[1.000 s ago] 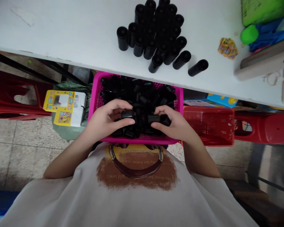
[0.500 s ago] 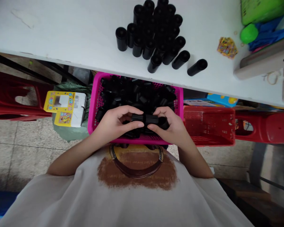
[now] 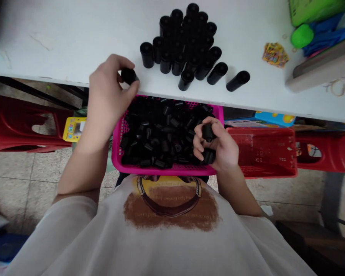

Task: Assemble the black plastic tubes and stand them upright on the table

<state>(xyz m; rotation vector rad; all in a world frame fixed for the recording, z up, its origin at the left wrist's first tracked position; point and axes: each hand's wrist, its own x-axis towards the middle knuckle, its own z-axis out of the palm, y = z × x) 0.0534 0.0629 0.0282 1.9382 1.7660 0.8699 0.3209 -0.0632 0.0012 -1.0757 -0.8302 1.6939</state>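
My left hand point(image 3: 109, 86) is at the table's front edge, its thumb and fingers closed round a black cylinder point(image 3: 128, 76). Just right of it, a cluster of black cylinders point(image 3: 178, 63) stands upright on the white table point(image 3: 83, 34). My right hand point(image 3: 222, 147) is over the right side of a pink basket point(image 3: 166, 171), fingers curled round two short black pieces; the upper piece point(image 3: 208, 132) shows between thumb and fingers, the lower piece point(image 3: 208, 156) against the palm. Loose black parts point(image 3: 163, 134) fill the basket below.
A red basket point(image 3: 261, 174) adjoins the pink one on the right. Red stools point(image 3: 333, 153) stand at both sides. On the table's right lie small yellow cards point(image 3: 275, 54), a green ball point(image 3: 301, 36) and a pale container point(image 3: 319, 69). A yellow box point(image 3: 73, 129) shows behind my left arm.
My hands have parted. The left one has moved up and left to the table with a black cylinder; the right one has drawn slightly right, now holding two black pieces.
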